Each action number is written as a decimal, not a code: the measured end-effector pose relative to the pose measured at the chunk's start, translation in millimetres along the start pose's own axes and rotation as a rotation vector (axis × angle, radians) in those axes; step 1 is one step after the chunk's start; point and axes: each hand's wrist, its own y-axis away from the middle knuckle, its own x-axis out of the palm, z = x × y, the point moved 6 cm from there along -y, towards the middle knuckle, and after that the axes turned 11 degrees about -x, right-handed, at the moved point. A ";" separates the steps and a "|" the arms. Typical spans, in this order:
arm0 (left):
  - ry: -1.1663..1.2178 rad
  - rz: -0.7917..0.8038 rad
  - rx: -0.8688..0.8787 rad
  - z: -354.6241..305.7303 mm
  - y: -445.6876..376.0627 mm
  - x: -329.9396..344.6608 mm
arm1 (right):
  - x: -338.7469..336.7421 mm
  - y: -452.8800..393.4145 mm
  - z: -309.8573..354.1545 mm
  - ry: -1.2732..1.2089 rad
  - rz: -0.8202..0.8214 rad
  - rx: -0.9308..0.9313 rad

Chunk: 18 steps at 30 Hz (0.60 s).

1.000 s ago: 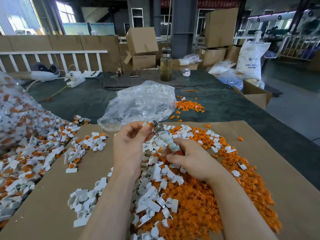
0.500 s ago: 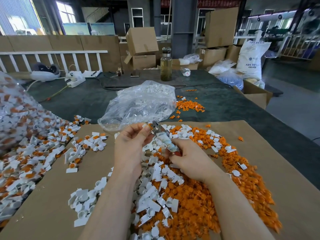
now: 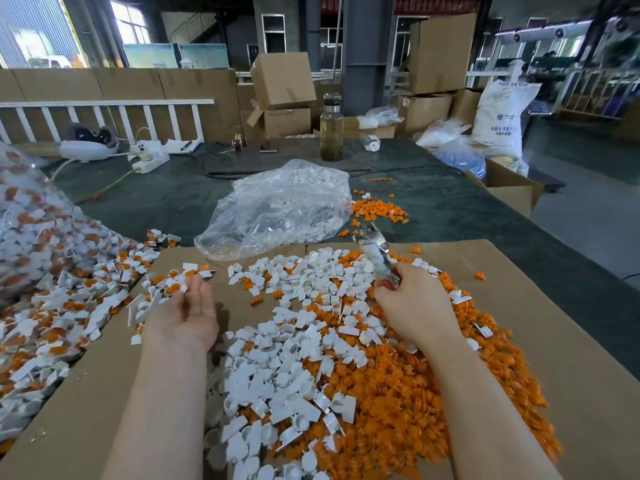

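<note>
Gripping taped, plier-like tool (image 3: 373, 251) by red handle, right hand (image 3: 412, 304) hovers over heap of white and orange parts (image 3: 346, 375). Left hand (image 3: 188, 310) released, palm up, fingers blurred, above cardboard sheet (image 3: 100, 403) on counter (image 3: 156, 202), beside left pile (image 3: 52, 317).

Draped in dark green cloth over the whole table (image 3: 156, 202). Overlaid from four to eight o'clock with a cardboard sheet (image 3: 571, 341), heaped at its middle with loose white and orange parts (image 3: 346, 375). Strewn at nine with joined white-and-orange pieces (image 3: 69, 306), next to a clear bag (image 3: 20, 237) of the same. Loaded at twelve with a plastic bag of white parts (image 3: 277, 209), overlapping the cardboard's far edge; dotted at one with a small orange pile (image 3: 381, 209). Farther off at twelve, set with a glass bottle (image 3: 331, 133), a dark mat (image 3: 294, 166) and a phone (image 3: 269, 146); at eleven, a power strip (image 3: 149, 159).
</note>
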 end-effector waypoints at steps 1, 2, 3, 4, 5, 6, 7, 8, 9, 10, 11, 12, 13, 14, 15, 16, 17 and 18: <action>0.038 0.009 0.006 -3.7 -1.3 -0.5 | -1.6 0.0 -2.5 0.015 -0.010 0.016; 0.075 0.019 0.012 -6.8 -2.8 -1.0 | -2.7 -0.2 -4.8 0.031 -0.016 0.032; 0.112 0.027 0.018 -9.3 -3.9 -1.8 | -3.6 0.1 -7.0 0.048 -0.017 0.049; 0.147 0.037 0.027 -11.4 -4.7 -2.4 | -4.1 0.2 -9.2 0.062 -0.017 0.067; 0.178 0.052 0.043 -13.5 -4.8 -2.9 | -4.1 0.3 -11.2 0.076 -0.015 0.084; 0.200 0.069 0.064 -15.6 -4.7 -3.5 | -3.7 0.3 -12.9 0.092 -0.005 0.098; 0.212 0.085 0.086 -18.0 -4.4 -4.2 | -3.0 0.4 -13.9 0.110 0.010 0.108; 0.213 0.098 0.103 -20.1 -3.7 -4.7 | -2.1 0.5 -14.6 0.128 0.025 0.112; 0.195 0.107 0.112 -22.1 -3.0 -4.5 | -1.2 0.8 -14.8 0.146 0.037 0.111; 0.154 0.111 0.112 -22.5 -1.4 -3.5 | -0.7 1.2 -14.7 0.161 0.044 0.108; 0.079 0.104 0.103 -21.5 0.6 -2.0 | -0.1 1.7 -14.4 0.176 0.048 0.103; -0.040 0.081 0.092 -18.8 2.8 0.0 | 0.5 1.9 -14.0 0.195 0.051 0.100; -0.217 0.054 0.092 -14.8 5.7 3.7 | 1.4 2.3 -13.5 0.222 0.056 0.095; -0.425 0.035 0.108 -9.7 8.7 8.7 | 2.6 2.5 -13.0 0.255 0.066 0.091; -0.636 0.039 0.139 -2.9 11.5 14.5 | 3.7 3.0 -12.7 0.288 0.075 0.086; -0.833 0.059 0.175 5.8 14.8 20.3 | 4.4 3.4 -12.2 0.317 0.079 0.082; -1.014 0.079 0.225 14.5 17.3 24.9 | 4.6 3.8 -11.8 0.342 0.079 0.079; -1.208 0.097 0.288 23.6 20.3 27.9 | 4.7 4.4 -11.6 0.365 0.080 0.078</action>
